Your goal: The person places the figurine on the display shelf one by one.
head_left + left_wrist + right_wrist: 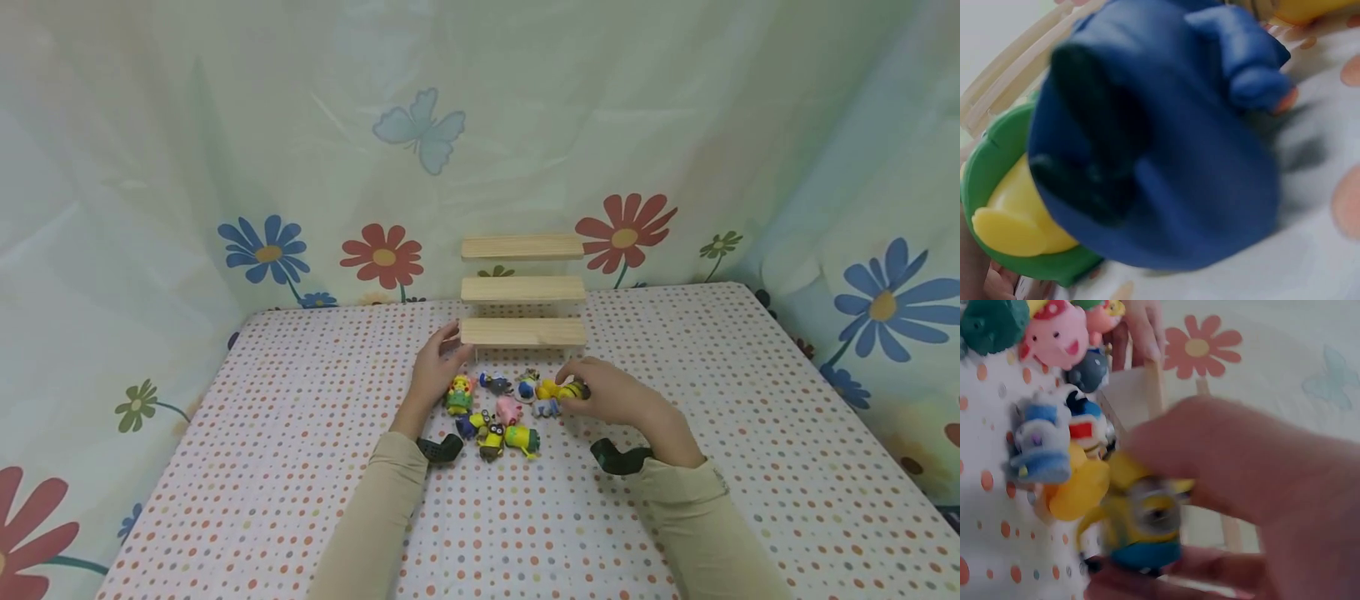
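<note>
My right hand (pixel 611 392) pinches a one-eyed yellow Minion figurine (pixel 1144 519) between thumb and fingers, just over the right side of a group of toy figurines. Next to it lie a yellow duck-like figure (pixel 1079 490) and a grey-and-blue figure (pixel 1041 440). My left hand (pixel 435 371) is at the left end of the lowest board of a wooden stepped shelf (pixel 522 332), its fingers against the board's end. Close by that hand stands a yellow figure in green (pixel 459 396). A blue figure (pixel 1166 137) fills most of the left wrist view, blurred.
Several more figurines lie in front of the shelf, among them a pink pig (pixel 508 410), a dark grey figure (pixel 495 383) and a Minion (pixel 491 442). A dotted cloth (pixel 315 467) covers the table. Behind the shelf hangs a flowered curtain (pixel 517 150).
</note>
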Tool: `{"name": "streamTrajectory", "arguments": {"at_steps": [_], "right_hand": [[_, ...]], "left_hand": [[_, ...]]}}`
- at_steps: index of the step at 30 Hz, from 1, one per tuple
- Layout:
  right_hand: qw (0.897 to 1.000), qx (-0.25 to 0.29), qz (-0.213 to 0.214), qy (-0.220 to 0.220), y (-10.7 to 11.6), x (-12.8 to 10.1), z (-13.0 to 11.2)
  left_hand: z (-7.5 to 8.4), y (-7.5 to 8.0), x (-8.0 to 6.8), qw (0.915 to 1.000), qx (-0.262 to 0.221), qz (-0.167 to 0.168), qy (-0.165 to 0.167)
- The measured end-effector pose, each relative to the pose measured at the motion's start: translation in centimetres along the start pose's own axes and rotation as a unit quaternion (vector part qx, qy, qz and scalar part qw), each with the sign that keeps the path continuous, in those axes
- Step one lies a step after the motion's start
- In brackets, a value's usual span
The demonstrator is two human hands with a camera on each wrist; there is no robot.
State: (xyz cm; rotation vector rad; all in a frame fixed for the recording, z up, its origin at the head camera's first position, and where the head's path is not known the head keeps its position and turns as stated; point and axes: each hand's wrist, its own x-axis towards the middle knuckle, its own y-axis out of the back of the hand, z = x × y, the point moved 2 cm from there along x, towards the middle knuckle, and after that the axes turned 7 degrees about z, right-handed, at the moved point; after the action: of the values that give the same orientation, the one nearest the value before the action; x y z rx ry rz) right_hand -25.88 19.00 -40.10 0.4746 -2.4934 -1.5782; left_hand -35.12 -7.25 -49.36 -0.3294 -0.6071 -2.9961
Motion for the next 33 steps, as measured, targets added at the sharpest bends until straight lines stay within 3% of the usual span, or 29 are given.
{"name": "streamTrajectory", "arguments": {"at_steps": [3,5,8,10,11,17,21,24,29,33], "right_hand": [[0.997,0.066,0.047,-0.002,0.3,0.3,1.0],[0.985,0.155,0.062,-0.035,0.0,0.9,1.9],[0.947,0.292,0.064,-0.115,-0.6,2.0,3.2],[0.924,0.338,0.073,-0.166,-0.8,2.5,3.8],[0.917,0.346,0.080,-0.182,-0.7,2.7,3.9],[0.902,0.343,0.175,-0.195,0.0,4.1,4.9],[0.895,0.287,0.259,-0.223,-0.7,5.9,7.7],[0.892,0.249,0.308,-0.220,-2.0,6.9,10.4],[0.894,0.211,0.360,-0.162,-4.2,8.9,13.4],[0.899,0.190,0.374,-0.121,-4.5,9.4,13.8]], "left_hand": [[0.0,0.0,0.0,1.0000,-0.002,0.000,0.001],[0.1,0.1,0.0,1.0000,-0.001,0.000,-0.004],[0.1,0.2,0.0,0.9999,0.003,0.002,-0.011],[0.1,0.2,0.0,0.9999,0.005,0.002,-0.014],[0.2,0.2,0.0,0.9999,0.007,0.002,-0.014],[0.2,0.1,0.2,0.9997,0.013,0.004,-0.021],[0.2,0.0,0.0,0.9997,0.021,0.001,-0.011],[0.0,-0.1,-0.2,0.9995,0.028,-0.009,-0.007],[0.0,0.1,-0.2,0.9995,0.029,-0.001,-0.014],[-0.1,0.2,-0.1,0.9995,0.028,0.004,-0.017]]}}
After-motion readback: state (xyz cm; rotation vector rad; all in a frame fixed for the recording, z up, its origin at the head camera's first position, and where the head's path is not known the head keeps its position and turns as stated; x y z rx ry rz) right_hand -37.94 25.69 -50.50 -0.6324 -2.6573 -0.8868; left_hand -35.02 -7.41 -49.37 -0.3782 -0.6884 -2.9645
